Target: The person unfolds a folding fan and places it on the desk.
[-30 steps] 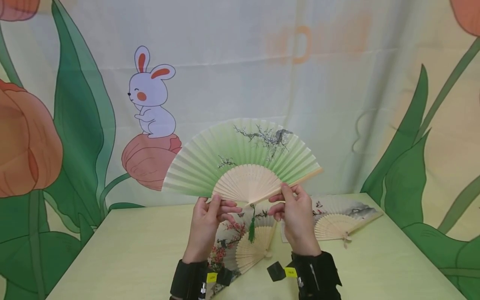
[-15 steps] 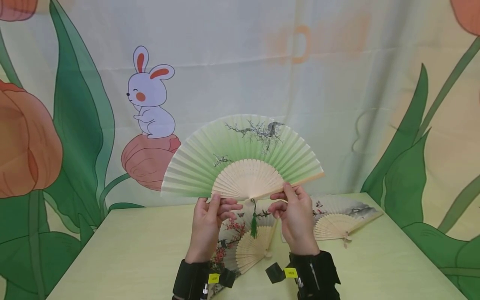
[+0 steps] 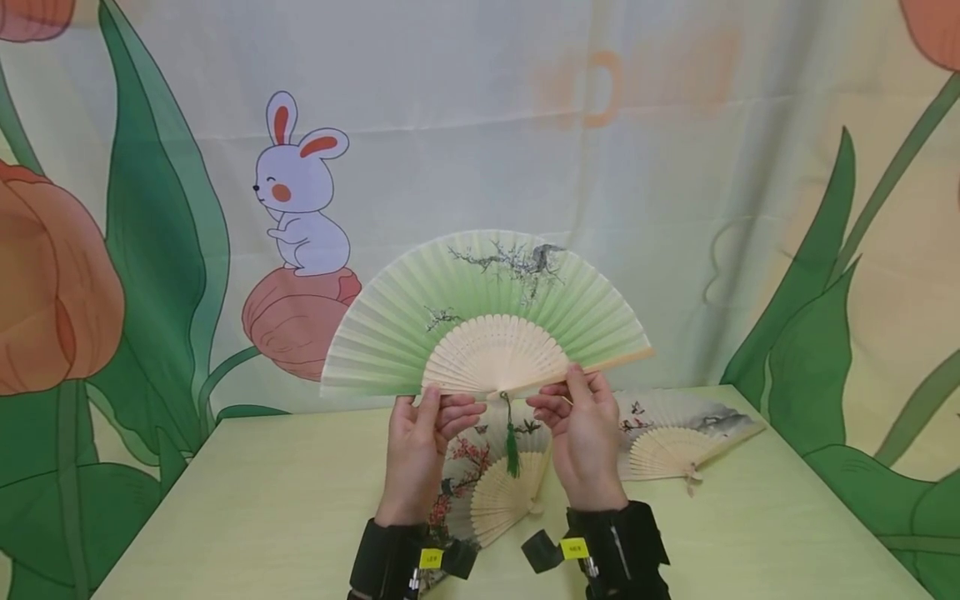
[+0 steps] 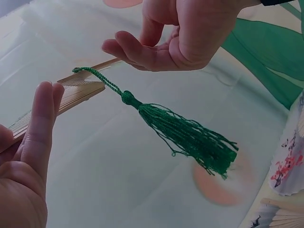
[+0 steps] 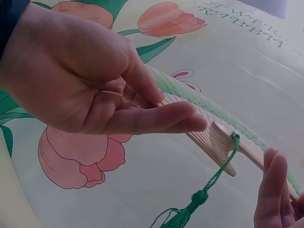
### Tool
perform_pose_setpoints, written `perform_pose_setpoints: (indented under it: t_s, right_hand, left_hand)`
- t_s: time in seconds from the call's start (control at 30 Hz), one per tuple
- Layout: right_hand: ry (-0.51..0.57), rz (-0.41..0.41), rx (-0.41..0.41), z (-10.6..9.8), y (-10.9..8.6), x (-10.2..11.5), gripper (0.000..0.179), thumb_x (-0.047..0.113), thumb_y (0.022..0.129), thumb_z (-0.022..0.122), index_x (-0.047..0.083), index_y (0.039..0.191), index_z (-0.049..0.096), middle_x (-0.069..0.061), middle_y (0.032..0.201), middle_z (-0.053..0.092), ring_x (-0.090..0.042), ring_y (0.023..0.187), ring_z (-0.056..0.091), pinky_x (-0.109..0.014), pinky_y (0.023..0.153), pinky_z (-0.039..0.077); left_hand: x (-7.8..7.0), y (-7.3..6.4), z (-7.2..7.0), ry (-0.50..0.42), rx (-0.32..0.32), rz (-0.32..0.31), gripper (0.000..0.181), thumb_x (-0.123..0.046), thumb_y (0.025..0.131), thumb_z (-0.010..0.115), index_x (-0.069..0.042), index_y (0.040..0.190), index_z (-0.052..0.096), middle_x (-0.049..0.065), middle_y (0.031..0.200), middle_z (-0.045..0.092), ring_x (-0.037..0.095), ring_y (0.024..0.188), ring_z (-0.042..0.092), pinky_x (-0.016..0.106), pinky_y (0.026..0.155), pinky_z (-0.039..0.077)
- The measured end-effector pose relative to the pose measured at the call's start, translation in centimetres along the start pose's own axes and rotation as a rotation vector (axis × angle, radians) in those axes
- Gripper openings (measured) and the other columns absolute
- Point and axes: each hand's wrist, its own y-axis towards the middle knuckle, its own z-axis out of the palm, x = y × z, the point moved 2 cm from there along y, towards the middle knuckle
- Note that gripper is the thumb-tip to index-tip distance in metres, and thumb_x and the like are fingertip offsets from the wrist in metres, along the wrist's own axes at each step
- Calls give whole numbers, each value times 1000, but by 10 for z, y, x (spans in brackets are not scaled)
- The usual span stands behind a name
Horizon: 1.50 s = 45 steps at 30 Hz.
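Observation:
A green folding fan [image 3: 495, 292] with a dark branch print is spread wide, held upright above the table. My left hand [image 3: 412, 454] pinches its left end rib between thumb and fingers. At the right end, my right hand [image 3: 588, 437] pinches the outer guard stick near the bare wooden ribs. From the pivot hangs a green tassel [image 4: 185, 137], between the two hands. In the right wrist view the fan's ribs [image 5: 209, 142] run edge-on past my fingers. Behind the hands lies a second open fan [image 3: 510, 492] with red blossoms, partly covered by the left wrist.
Another open fan [image 3: 667, 442], pale with grey hills, lies on the right of the yellow-green table [image 3: 262, 500]. A printed cloth with tulips and a rabbit [image 3: 303, 200] hangs behind the table's far edge.
The fan has risen slightly and opened a little wider, its right guard stick tilting down. My right hand has shifted slightly left, and its lower fingers have straightened towards the pivot.

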Motion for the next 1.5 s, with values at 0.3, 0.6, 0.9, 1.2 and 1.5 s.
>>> perform_pose_setpoints:
  t_s: [0.3,0.6,0.9,1.2,1.5]
  right_hand:
    - [8,3,-53,2,-4,-8,21,24,113,44,6,103,46,-3,79,59,-11,64,70,-21,60,56]
    - [50,43,-77,10,-7,-19,20,22,114,43,6,102,47,-2,77,59,-9,62,69,-20,58,55]
    - [57,195,-23,49,-21,-69,19,19,114,40,6,102,45,-2,78,58,-8,62,68,-19,59,54]
    - [43,354,-24,104,-41,-131,16,17,113,44,3,106,48,-3,79,58,-10,66,69,-20,62,56]
    - [26,442,-74,144,-63,-190,17,13,112,44,-2,107,51,-9,82,58,-14,66,69,-22,62,58]
  left_hand:
    - [1,-2,-1,-18,-15,13,22,-22,115,40,-2,124,38,12,101,68,20,92,76,34,90,60]
    - [-3,-9,-11,-1,-42,7,26,-25,115,40,-2,127,37,11,101,68,19,93,76,33,90,60]
    - [-26,-25,-70,108,-137,-13,28,-26,115,38,-2,130,35,9,101,68,17,93,76,32,90,60]
    - [-48,-34,-148,175,-292,-105,26,-31,114,38,-13,133,37,0,97,72,11,93,76,27,91,58]
    - [-49,-47,-219,136,-434,-235,21,-30,115,31,-17,131,34,-4,95,70,6,95,74,23,93,56]
